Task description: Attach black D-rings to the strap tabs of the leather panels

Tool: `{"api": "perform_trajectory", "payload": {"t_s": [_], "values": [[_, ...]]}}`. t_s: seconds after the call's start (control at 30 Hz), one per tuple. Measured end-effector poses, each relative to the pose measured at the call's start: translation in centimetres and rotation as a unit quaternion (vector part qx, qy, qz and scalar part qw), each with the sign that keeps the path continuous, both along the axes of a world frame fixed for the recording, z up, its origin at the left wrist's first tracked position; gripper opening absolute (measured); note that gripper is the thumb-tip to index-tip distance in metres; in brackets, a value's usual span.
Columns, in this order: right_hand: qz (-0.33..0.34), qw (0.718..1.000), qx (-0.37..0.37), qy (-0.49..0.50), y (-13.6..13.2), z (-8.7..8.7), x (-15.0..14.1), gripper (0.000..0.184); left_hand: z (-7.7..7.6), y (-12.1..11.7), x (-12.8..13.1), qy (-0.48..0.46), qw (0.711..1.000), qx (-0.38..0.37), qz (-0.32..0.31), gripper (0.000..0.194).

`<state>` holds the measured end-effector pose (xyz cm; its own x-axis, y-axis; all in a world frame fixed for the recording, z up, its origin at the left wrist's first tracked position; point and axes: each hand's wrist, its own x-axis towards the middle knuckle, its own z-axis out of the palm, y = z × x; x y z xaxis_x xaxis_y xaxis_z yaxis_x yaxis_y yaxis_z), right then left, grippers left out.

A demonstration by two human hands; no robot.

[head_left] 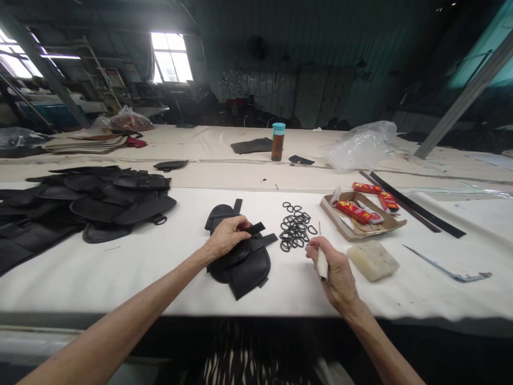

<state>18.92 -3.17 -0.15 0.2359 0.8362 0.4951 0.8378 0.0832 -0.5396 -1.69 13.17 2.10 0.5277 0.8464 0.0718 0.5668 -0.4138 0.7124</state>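
Note:
My left hand (226, 234) rests on a small stack of black leather pieces (242, 262) and pinches a black strap (256, 229) on the top piece. My right hand (334, 270) is closed round a pale tool handle (321, 263) with a thin metal spike pointing up, just right of a pile of black rings (295, 226). Both hands lie over the white table (160, 267).
A big heap of finished black pieces (100, 203) lies at the left. To the right are a cardboard tray with red tubes (360, 214), a pale wax block (372, 259), a metal blade (449, 270) and a long black strip (417, 206). A brown bottle (278, 141) stands behind.

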Motion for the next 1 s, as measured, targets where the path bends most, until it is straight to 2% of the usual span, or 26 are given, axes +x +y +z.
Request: {"api": "perform_trajectory", "payload": {"t_s": [0.1,0.2,0.27,0.33,0.43,0.53,0.63,0.7,0.83,1.0], "values": [[0.048,0.996,0.000,-0.080,1.8,-0.6,-0.5,0.009,0.4,-0.5,-0.4,-0.038,0.999,-0.012,0.025,0.013],[0.087,0.987,-0.007,-0.132,3.2,-1.1,-1.0,0.015,1.9,-1.0,-0.8,-0.075,0.995,-0.032,0.048,0.018],[0.100,0.983,-0.012,-0.156,3.7,-1.3,-1.2,0.020,3.4,-1.6,-1.1,-0.119,0.987,-0.082,0.066,0.020],[0.107,0.980,-0.014,-0.167,3.9,-1.2,-1.4,0.023,4.9,-2.6,-1.4,-0.184,0.967,-0.156,0.084,0.020],[0.116,0.980,-0.012,-0.162,3.7,-1.1,-1.4,0.024,6.0,-4.8,-1.6,-0.251,0.936,-0.232,0.087,0.021],[0.114,0.985,-0.007,-0.133,3.3,-1.2,-1.2,0.022,5.1,-7.1,-1.2,-0.253,0.925,-0.272,0.083,0.022],[0.092,0.993,0.000,-0.073,2.7,-1.4,-0.5,0.020,3.1,-9.2,-0.1,-0.236,0.924,-0.290,0.086,0.022],[0.059,0.998,0.005,-0.016,2.1,-1.3,0.1,0.017,1.8,-10.1,0.8,-0.212,0.933,-0.278,0.089,0.021],[-0.017,0.993,0.019,0.113,0.8,-0.1,1.0,0.011,0.5,-11.1,2.9,-0.144,0.956,-0.239,0.087,0.018],[-0.030,0.977,0.020,0.211,0.5,1.5,-0.4,0.018,-0.3,-11.3,4.7,-0.115,0.968,-0.213,0.071,0.022]]}}
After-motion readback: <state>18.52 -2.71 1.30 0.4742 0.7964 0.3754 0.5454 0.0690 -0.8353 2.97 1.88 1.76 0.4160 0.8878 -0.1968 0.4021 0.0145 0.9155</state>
